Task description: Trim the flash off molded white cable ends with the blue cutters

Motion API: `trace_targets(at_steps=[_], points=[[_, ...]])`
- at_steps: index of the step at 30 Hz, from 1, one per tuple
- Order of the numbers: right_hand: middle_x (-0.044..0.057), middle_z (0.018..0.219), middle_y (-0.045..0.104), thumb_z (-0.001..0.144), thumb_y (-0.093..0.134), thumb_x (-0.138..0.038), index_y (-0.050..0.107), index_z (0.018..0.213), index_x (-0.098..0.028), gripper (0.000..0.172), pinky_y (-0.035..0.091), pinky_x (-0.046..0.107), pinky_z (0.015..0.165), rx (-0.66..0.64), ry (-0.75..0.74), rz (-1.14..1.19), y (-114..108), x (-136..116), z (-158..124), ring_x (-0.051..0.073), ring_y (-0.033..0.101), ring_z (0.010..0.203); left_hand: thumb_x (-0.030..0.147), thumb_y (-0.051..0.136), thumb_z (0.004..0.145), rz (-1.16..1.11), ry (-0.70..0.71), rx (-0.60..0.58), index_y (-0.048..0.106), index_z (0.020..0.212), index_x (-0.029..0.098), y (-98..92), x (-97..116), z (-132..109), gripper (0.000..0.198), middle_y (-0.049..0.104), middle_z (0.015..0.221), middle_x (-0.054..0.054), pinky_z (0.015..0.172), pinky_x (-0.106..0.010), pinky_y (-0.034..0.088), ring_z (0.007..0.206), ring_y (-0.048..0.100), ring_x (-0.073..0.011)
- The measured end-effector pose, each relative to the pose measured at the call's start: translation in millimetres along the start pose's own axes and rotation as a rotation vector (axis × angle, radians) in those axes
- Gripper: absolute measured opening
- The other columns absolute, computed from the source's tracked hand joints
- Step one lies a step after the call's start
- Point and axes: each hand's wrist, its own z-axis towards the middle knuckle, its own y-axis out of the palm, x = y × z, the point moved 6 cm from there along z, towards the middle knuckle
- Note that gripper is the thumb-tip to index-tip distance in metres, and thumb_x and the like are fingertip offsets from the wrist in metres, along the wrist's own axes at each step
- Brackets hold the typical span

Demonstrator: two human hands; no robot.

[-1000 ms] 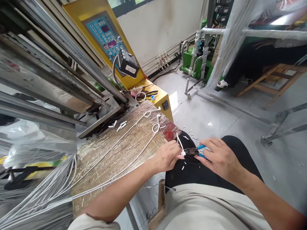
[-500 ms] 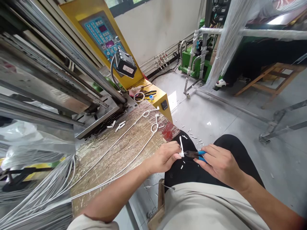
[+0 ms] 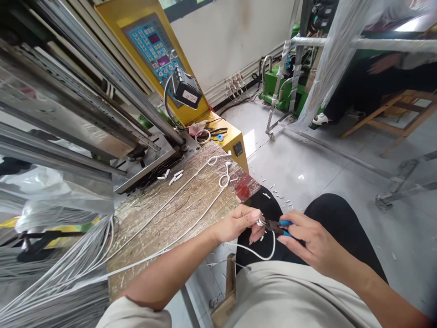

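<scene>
My left hand (image 3: 241,223) pinches the end of a white cable (image 3: 262,258) above my lap. The fingers partly hide a small white and silvery plug end (image 3: 261,222). My right hand (image 3: 309,234) is closed around the blue handles of a pair of pliers (image 3: 273,225). The jaws of the pliers meet the plug end at my left fingertips; whether they grip it cannot be made out. From there the cable sags in a loop over my dark trousers and runs left under my left wrist.
Two knotted white cables lie across the worn wooden board (image 3: 164,200), beside several short white offcuts (image 3: 175,176). A machine with a yellow control panel (image 3: 157,50) stands at left. Cable bundles (image 3: 85,250) hang at lower left. Another person sits behind the wrapped frame (image 3: 307,42).
My left hand has turned, and the cable end with it; the cable now loops down over my lap rather than pointing up. The pliers stay at the plug end. The view has shifted slightly.
</scene>
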Motion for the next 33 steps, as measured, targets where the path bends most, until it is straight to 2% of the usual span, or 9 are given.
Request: trace_targets(at_steps=[2,4,9,17,23,26,28,31,33], points=[[0.004,0.107,0.067,0.107,0.054,-0.031,0.060,0.074,-0.020,0.035,0.054,0.027,0.078,-0.067,0.090,0.121,5.9,1.1,-1.3,0.013,0.065,0.088,0.071,0.054,0.096,-0.018,0.005,0.011,0.054,0.067,0.018,-1.6,-1.9,0.7,0.061,0.058,0.061,-0.003,0.059,-0.030,0.042,0.056,0.053,-0.0140],[0.003,0.109,0.067,0.107,0.053,-0.032,0.061,0.075,-0.021,0.035,0.054,0.027,0.079,-0.063,0.126,0.151,8.7,0.8,-2.7,0.013,0.066,0.090,0.069,0.054,0.097,-0.031,0.015,0.013,0.054,0.068,0.018,-2.8,-2.9,1.0,0.059,0.058,0.061,-0.003,0.059,-0.030,0.041,0.055,0.053,-0.0135],[0.007,0.112,0.066,0.106,0.055,-0.032,0.054,0.073,-0.020,0.035,0.055,0.035,0.084,0.088,0.086,-0.002,4.6,-2.6,-4.3,0.019,0.065,0.097,0.066,0.052,0.100,0.015,0.046,0.034,0.054,0.069,0.017,-4.2,-0.8,1.4,0.058,0.059,0.063,-0.003,0.063,-0.029,0.041,0.059,0.053,-0.0127],[0.008,0.115,0.065,0.106,0.055,-0.032,0.057,0.075,-0.020,0.033,0.053,0.037,0.086,0.062,0.105,0.006,6.8,-0.1,-5.3,0.020,0.064,0.100,0.070,0.044,0.101,0.153,0.072,0.118,0.050,0.069,0.018,-4.7,1.7,2.1,0.062,0.056,0.062,-0.001,0.062,-0.028,0.040,0.058,0.049,-0.0112],[0.002,0.093,0.062,0.109,0.048,-0.036,0.048,0.068,-0.018,0.045,0.044,0.029,0.072,-0.064,0.258,0.253,13.8,-2.0,-2.4,0.012,0.057,0.077,0.058,0.034,0.109,0.406,0.118,0.135,0.052,0.070,0.016,-8.0,7.5,-1.5,0.060,0.054,0.064,0.000,0.063,-0.026,0.038,0.060,0.048,-0.0102],[0.001,0.083,0.057,0.109,0.048,-0.042,0.042,0.066,-0.018,0.049,0.038,0.029,0.067,-0.029,0.335,0.264,14.5,-2.6,-3.4,0.011,0.049,0.070,0.055,0.035,0.109,0.482,0.105,0.145,0.052,0.070,0.016,-7.5,7.6,-0.5,0.058,0.052,0.064,0.001,0.063,-0.025,0.036,0.060,0.045,-0.0095],[-0.001,0.074,0.051,0.108,0.048,-0.044,0.040,0.065,-0.018,0.051,0.034,0.030,0.064,-0.001,0.386,0.283,16.2,-2.9,-5.1,0.011,0.044,0.066,0.058,0.049,0.104,0.521,0.086,0.236,0.049,0.067,0.017,-8.5,6.7,1.5,0.056,0.046,0.061,0.003,0.059,-0.025,0.031,0.058,0.040,-0.0086],[-0.001,0.071,0.048,0.106,0.052,-0.047,0.037,0.064,-0.018,0.053,0.032,0.029,0.063,0.022,0.513,0.374,21.2,-1.0,-10.1,0.011,0.041,0.066,0.061,0.072,0.089,0.510,0.037,0.520,0.048,0.064,0.017,-16.8,5.2,1.3,0.056,0.042,0.058,0.005,0.054,-0.024,0.026,0.057,0.034,-0.0078],[-0.002,0.069,0.045,0.102,0.058,-0.050,0.035,0.064,-0.018,0.054,0.032,0.028,0.062,0.026,0.609,0.467,24.9,1.3,-15.0,0.011,0.038,0.066,0.062,0.071,0.090,0.461,0.020,0.578,0.052,0.064,0.017,-18.2,4.6,1.8,0.056,0.046,0.057,0.004,0.053,-0.024,0.027,0.055,0.037,-0.0082]])
